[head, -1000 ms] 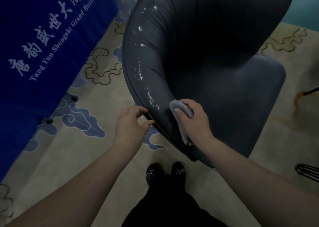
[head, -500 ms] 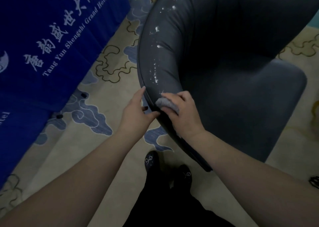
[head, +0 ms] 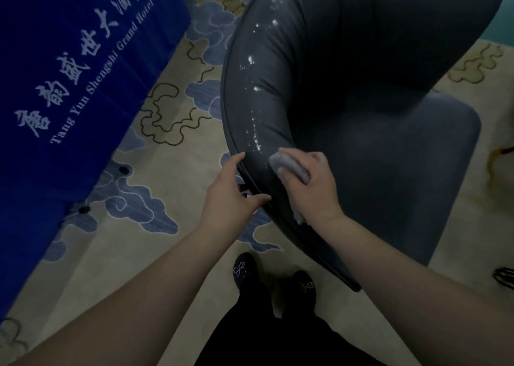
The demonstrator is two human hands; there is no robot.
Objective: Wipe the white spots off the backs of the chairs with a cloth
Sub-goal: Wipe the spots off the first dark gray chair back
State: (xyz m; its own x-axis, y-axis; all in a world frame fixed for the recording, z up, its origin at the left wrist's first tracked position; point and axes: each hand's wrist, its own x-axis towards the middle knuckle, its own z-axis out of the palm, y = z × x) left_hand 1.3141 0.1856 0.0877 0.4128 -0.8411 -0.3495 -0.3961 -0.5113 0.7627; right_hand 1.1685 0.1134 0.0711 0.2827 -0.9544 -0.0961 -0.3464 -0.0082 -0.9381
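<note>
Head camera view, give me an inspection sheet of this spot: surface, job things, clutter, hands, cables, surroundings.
Surface: beige carpet with blue cloud pattern.
Job's things: dark grey leather chair, white spots along its curved back; small grey cloth pressed on the back below the spots.
Clutter: nothing seen.
Hands: right hand grips the cloth; left hand open, touching the back's rim.
Cables: nothing seen.
Surroundings: blue hotel-printed table drape; dark metal frame at right edge.
</note>
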